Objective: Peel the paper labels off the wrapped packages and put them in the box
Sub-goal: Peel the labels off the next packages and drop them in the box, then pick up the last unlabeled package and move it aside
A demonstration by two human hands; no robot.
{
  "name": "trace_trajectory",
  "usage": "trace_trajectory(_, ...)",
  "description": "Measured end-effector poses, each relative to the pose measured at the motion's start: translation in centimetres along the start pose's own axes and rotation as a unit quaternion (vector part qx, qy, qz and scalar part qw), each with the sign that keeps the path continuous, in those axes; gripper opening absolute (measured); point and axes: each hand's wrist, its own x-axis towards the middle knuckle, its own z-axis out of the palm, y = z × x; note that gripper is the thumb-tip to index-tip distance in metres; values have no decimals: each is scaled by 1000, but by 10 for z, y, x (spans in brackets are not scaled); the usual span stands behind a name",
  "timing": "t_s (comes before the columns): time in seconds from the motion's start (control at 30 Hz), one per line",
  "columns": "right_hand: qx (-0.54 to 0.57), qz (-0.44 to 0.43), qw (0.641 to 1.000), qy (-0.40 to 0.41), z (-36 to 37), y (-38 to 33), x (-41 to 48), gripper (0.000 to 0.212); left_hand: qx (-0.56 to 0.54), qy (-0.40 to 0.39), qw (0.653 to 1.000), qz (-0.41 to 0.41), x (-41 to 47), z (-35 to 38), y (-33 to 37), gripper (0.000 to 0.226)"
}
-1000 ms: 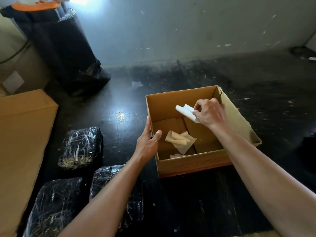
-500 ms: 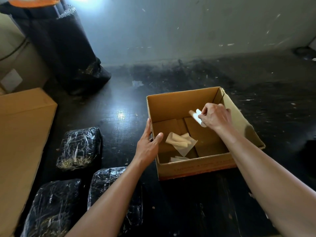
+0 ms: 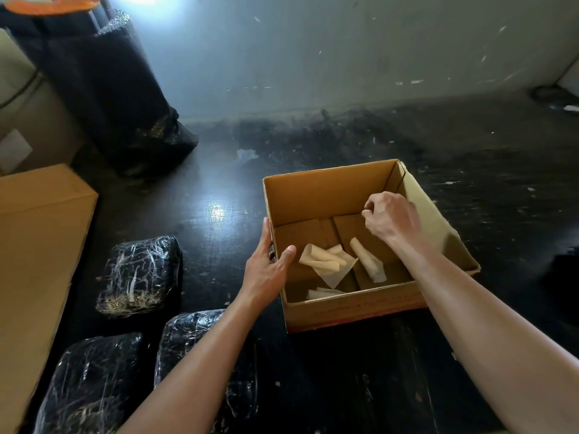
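box [image 3: 326, 198]: on the floor [image 3: 470, 183], right of the packages
labels [image 3: 322, 261]: inside the box, on its bottom
packages [image 3: 139, 274]: three, between box and carton [image 3: 37, 245]

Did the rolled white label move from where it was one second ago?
Yes. The rolled label has dropped from the right hand onto the floor of the cardboard box, beside the other labels.

The box [image 3: 326, 178] is showing plain tan-brown cardboard, with a reddish strip running along its near bottom edge. Inside, the paper labels [image 3: 322, 261] are looking cream to off-white. On the left, the wrapped packages [image 3: 138, 274] are gleaming glossy black, streaked with whitish lines and flecked straw-yellow. The floor [image 3: 470, 214] is shining near-black, speckled with pale bits. The far wall [image 3: 313, 57] is appearing pale grey-blue. At far left, a black bag [image 3: 103, 89] is carrying an orange top [image 3: 50, 6].
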Motion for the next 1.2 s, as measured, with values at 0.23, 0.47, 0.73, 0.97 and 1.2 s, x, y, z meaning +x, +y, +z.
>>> trace_trajectory(0.23,40,-54,996,-62,-10,-37,-12,24,4,-22,1000,6,-1,-9,8,80)
trace_trajectory(0.47,50,-142,981,-118,-19,-104,-31,36,193,23,980,33,0,-61,16,67)
trace_trajectory(0.73,51,-215,960,-173,4,-210,-52,36,328,56,942,35,-16,-176,-23,59)
trace_trajectory(0.97,-19,-219,932,-287,52,-315,-66,38,357,58,932,-37,-24,-275,-82,44)
trace_trajectory(1.2,-23,-170,919,-356,122,-373,-81,29,380,29,923,-58,-7,-331,-142,51)
